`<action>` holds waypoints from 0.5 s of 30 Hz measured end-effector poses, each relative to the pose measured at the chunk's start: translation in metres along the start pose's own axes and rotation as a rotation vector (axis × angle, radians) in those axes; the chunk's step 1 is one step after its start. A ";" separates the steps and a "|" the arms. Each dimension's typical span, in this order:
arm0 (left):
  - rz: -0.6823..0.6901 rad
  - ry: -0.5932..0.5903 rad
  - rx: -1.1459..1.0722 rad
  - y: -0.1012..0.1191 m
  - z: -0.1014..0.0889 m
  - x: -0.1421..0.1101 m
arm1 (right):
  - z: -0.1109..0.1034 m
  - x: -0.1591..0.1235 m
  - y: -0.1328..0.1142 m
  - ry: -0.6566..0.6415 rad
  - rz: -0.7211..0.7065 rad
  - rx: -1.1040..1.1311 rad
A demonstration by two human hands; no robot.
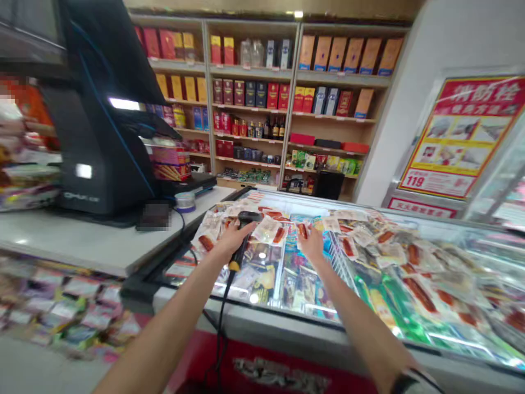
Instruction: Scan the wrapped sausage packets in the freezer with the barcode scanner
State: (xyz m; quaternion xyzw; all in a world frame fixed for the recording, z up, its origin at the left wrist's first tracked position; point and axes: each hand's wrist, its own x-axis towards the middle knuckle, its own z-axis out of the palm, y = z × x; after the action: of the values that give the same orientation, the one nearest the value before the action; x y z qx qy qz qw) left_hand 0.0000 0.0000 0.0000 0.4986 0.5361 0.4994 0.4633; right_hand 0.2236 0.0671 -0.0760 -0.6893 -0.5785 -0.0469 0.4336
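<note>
My left hand is wrapped round a black barcode scanner with a yellow base, its cable hanging down over the freezer's front. The scanner's head sits over the small sausage snack packets spread on the glass lid of the chest freezer. My right hand rests on that lid a little to the right, fingertips pinching a small packet with a red sausage.
A black checkout terminal stands on the white counter at left, with a tape roll beside it. Wooden shelves of boxed goods and bottles fill the back wall. A red poster hangs at right. More packets cover the freezer lid's right side.
</note>
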 end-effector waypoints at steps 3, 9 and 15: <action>-0.059 0.035 -0.021 -0.011 -0.015 0.004 | 0.017 -0.001 -0.027 -0.023 -0.049 0.033; -0.094 0.042 -0.062 -0.021 -0.024 0.009 | 0.033 -0.005 -0.048 -0.105 -0.203 0.072; -0.097 0.000 -0.078 -0.020 -0.017 0.011 | -0.010 0.035 0.012 -0.014 0.034 -0.193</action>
State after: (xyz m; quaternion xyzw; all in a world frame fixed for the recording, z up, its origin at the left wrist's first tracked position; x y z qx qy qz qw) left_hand -0.0190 0.0092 -0.0185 0.4536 0.5397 0.4970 0.5060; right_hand 0.2496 0.0878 -0.0564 -0.7380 -0.5623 -0.0903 0.3620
